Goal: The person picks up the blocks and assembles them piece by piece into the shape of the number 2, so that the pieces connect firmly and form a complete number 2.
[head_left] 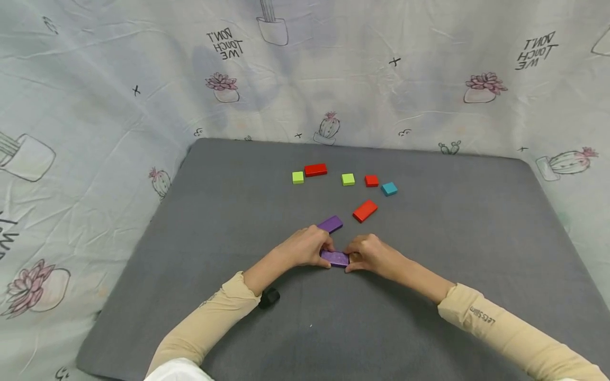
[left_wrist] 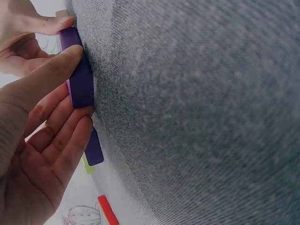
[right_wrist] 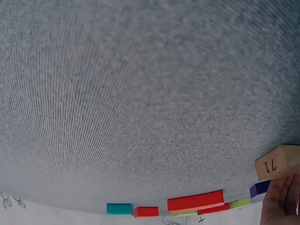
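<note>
My left hand (head_left: 310, 247) pinches a purple block (head_left: 335, 258) on the grey mat, thumb on the near side and fingers behind it. In the left wrist view a seam seems to cross the purple piece (left_wrist: 82, 89). Right beside it, my right hand (head_left: 374, 255) holds a bare wooden block (right_wrist: 279, 163) with dark figures on its end. From the head view that wooden block is almost wholly hidden by fingers. The right thumb comes up to the purple block's end; whether it touches is unclear. Just beyond the left hand lies a second purple block (head_left: 331, 224).
A long red block (head_left: 365, 210) lies beyond the hands. Farther back are another red block (head_left: 315, 170), two lime blocks (head_left: 297, 178) (head_left: 348, 179), a small red block (head_left: 371, 181) and a blue one (head_left: 389, 189). A black object (head_left: 269, 297) sits by the left forearm. Printed cloth (head_left: 305, 69) hangs behind.
</note>
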`<state>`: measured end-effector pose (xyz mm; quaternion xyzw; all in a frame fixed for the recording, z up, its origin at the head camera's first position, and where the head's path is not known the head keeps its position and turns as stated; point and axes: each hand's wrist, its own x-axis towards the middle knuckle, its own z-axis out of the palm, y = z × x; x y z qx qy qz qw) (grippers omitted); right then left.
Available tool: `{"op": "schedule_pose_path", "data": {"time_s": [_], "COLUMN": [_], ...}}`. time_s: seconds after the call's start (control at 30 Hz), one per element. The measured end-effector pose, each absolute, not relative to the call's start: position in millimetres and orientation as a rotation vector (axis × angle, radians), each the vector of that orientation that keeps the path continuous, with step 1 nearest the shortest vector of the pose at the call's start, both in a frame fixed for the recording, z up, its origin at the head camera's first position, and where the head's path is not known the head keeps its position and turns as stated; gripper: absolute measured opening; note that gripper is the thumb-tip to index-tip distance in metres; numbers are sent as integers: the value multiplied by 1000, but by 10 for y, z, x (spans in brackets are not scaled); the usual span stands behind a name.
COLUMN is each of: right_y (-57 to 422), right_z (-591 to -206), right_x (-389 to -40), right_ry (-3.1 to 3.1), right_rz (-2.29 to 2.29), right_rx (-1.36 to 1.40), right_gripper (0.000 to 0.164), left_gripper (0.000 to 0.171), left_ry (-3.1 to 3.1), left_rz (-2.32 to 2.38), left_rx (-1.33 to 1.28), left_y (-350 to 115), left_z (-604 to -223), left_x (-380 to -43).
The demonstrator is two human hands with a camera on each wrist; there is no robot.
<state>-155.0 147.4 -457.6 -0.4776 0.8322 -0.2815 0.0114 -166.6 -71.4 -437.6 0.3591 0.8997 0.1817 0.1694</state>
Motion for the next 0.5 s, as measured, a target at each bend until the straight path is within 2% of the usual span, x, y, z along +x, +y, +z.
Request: {"op": "schedule_pose_path", "data": {"time_s": [0.33,0.5], "right_y": [1453,1402], "right_z": [-4525,-4517], "right_x": [-1516,-1501], "right_ry": [2620,2600], "right_rz": [-891,-892], "right_rx": [-1382,-1369], "right_gripper": [25,25], "left_gripper": [26,37], "left_ry": [2580,2493], "left_rz": [397,435], "left_rx": [1065,1132], "left_y": [-626,-706], "left_z": [-4271,-4181], "left_x": [-1651,-1695]}}
